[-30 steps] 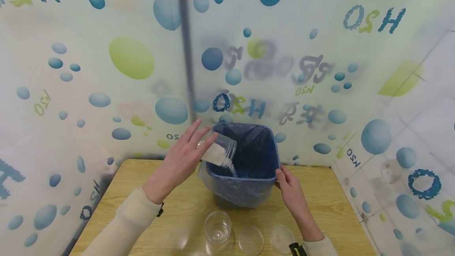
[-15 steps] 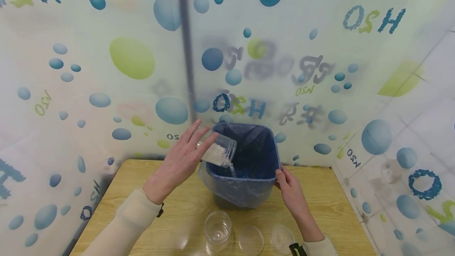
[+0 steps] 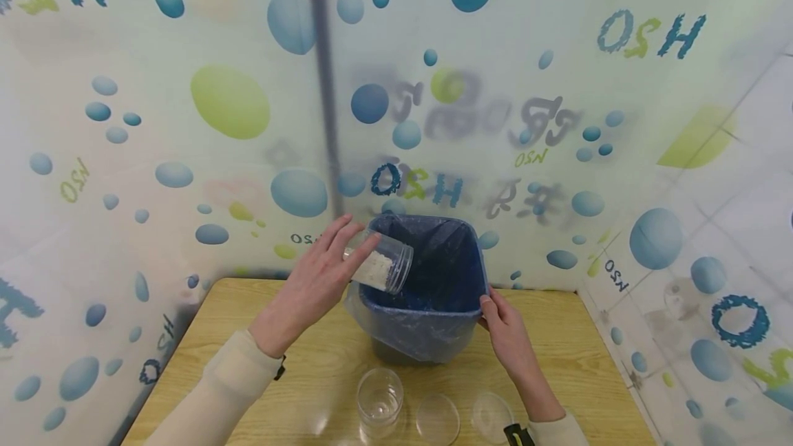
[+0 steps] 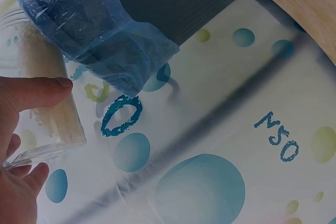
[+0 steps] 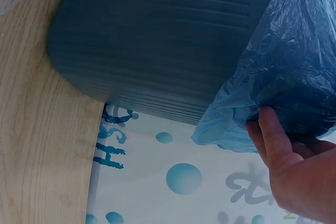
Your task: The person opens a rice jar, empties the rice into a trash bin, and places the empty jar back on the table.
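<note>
Nearest me on the wooden table [image 3: 297, 391]: an empty clear jar [image 3: 379, 401] standing upright, then two clear lids [image 3: 437, 418] lying flat beside it, close to the front edge. My right hand [image 3: 504, 332] grips the right rim of the blue bin [image 3: 427, 325], fingers curled onto the blue liner bag [image 5: 294, 72]. My left hand [image 3: 312, 284] is wrapped round a clear jar of white grains [image 3: 379, 263], tilted mouth-down over the bin's left rim; the wrist view shows thumb and fingers clamped on its wall. Risks, as I judge: the jar mouth sits right at the rim, so grains could fall outside onto the table if it drifts left; the liner hangs loose over the edge and could fold in or slip if my right hand lets go. The bin stands at the table's far edge, near the printed curtain [image 3: 186, 122], little room behind. Open table left and right of the bin; my sleeves pass close to the empty jar and lids.
</note>
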